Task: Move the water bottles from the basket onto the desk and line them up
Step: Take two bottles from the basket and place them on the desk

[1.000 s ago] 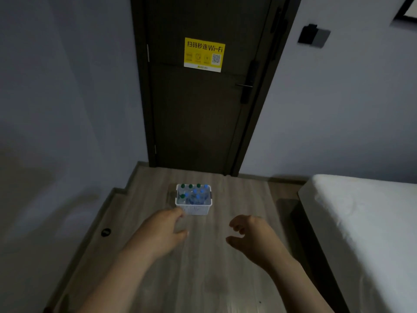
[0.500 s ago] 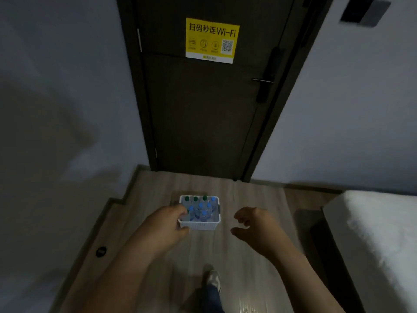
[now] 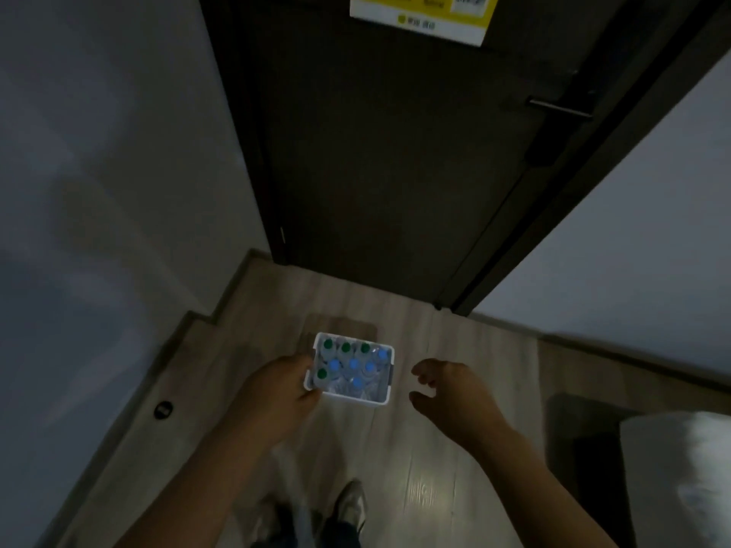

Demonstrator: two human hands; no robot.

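A small white plastic basket [image 3: 385,389] stands on the wooden floor in front of a dark door. It holds several upright water bottles [image 3: 353,367] with green and blue caps. My left hand [image 3: 279,389] is at the basket's left wall, fingers curled against its rim; whether it grips the rim I cannot tell. My right hand [image 3: 449,393] hovers a short way to the right of the basket, fingers apart and curved, holding nothing. No desk is in view.
The dark door [image 3: 395,152] with a yellow sticker [image 3: 423,13] and a handle [image 3: 561,108] is straight ahead. Grey walls stand on both sides. A white bed corner [image 3: 680,468] is at the right. My shoe [image 3: 350,504] is below, and a round floor stop [image 3: 163,409] at the left.
The view has come closer to the basket and tilted down. My left hand went from short of the basket to its left wall; my right hand has drawn nearer its right side.
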